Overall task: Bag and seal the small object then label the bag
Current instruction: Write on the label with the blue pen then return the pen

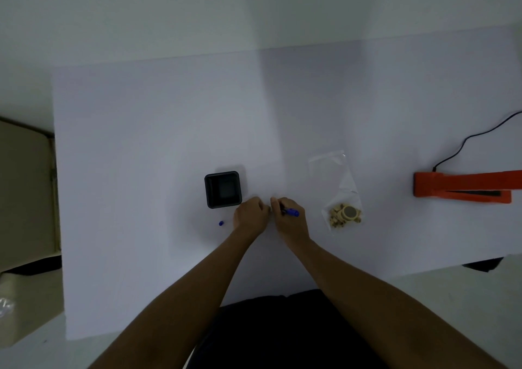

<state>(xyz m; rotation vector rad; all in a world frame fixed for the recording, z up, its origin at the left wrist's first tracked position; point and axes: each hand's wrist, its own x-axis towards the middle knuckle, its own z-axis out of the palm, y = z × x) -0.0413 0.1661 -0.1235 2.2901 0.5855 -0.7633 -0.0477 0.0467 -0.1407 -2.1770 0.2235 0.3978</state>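
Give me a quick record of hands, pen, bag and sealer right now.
left hand: fingers curled, close to the other hand; hold unclear
right hand: grips blue pen
pen cap: off, on table left of hands
bag: lies right of hands, small object inside
sealer: orange, far right, untouched

Bare forearms reach forward, hands nearly touching: left hand (250,213) curled, right hand (289,220) gripping a blue pen (292,212).
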